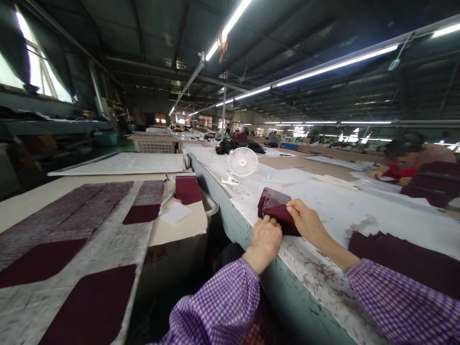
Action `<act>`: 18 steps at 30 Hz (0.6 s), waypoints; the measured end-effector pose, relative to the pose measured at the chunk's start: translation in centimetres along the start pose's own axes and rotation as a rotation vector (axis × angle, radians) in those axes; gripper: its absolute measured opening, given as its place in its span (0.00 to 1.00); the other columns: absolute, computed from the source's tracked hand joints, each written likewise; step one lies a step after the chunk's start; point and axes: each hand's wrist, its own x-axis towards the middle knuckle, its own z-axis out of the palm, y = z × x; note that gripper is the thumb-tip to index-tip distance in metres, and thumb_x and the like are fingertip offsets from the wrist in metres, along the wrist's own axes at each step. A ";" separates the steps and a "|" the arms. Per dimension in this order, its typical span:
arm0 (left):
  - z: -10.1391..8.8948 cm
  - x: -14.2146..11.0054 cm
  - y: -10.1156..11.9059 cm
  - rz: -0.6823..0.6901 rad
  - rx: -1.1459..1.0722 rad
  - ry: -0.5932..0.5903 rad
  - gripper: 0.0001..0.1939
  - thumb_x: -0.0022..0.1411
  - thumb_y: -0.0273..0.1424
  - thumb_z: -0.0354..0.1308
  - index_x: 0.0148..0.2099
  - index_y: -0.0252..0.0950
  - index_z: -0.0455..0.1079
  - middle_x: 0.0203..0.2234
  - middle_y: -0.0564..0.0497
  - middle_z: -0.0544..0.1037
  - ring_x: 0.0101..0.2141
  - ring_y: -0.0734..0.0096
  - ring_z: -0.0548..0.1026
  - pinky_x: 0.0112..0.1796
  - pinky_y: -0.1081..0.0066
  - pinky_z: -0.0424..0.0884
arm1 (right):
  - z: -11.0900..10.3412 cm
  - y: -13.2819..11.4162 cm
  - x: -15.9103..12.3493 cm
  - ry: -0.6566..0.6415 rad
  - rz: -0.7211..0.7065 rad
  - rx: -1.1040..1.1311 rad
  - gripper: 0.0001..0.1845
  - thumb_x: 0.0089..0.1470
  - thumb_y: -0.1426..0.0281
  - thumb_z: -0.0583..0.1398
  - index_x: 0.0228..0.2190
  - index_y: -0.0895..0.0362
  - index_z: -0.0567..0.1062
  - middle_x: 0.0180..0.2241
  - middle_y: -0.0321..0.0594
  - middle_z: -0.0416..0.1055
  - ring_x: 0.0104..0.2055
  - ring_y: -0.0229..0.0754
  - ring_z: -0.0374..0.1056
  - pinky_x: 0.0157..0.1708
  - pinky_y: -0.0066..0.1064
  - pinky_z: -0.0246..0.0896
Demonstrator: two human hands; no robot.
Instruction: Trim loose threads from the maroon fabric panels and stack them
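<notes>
My left hand and my right hand both grip a small stack of dark red fabric pieces near the edge of a long white worktable. The fingers of each hand are closed on the near end of the stack. A larger pile of dark red fabric lies on the table by my right forearm. Both sleeves are purple and white check.
A small white desk fan stands on the table beyond the stack. To the left, a side table carries several dark red and speckled fabric pieces and a folded red stack. A person works at the far right.
</notes>
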 end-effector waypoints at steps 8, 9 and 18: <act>-0.6 1.4 0.9 -0.015 -0.004 -0.053 0.17 0.61 0.24 0.47 0.49 0.30 0.71 0.44 0.40 0.75 0.45 0.58 0.68 0.45 0.61 0.64 | 0.7 -1.0 0.2 -0.368 -0.129 0.096 0.18 0.55 0.58 0.53 0.41 0.56 0.70 0.38 0.43 0.75 0.40 0.46 0.69 0.41 0.37 0.61; -0.6 1.4 0.9 -0.009 0.003 -0.059 0.16 0.61 0.25 0.47 0.48 0.29 0.72 0.44 0.40 0.75 0.46 0.57 0.68 0.45 0.61 0.64 | 0.6 -0.8 0.4 -0.399 -0.140 0.120 0.17 0.55 0.58 0.53 0.41 0.56 0.71 0.39 0.42 0.75 0.41 0.45 0.69 0.42 0.37 0.61; 0.0 1.4 0.4 0.057 0.042 -0.098 0.12 0.60 0.26 0.49 0.38 0.31 0.74 0.37 0.41 0.77 0.44 0.56 0.67 0.43 0.60 0.64 | -1.1 0.1 2.3 -0.215 -0.222 -0.134 0.11 0.52 0.63 0.57 0.23 0.54 0.74 0.29 0.38 0.72 0.32 0.40 0.66 0.33 0.29 0.58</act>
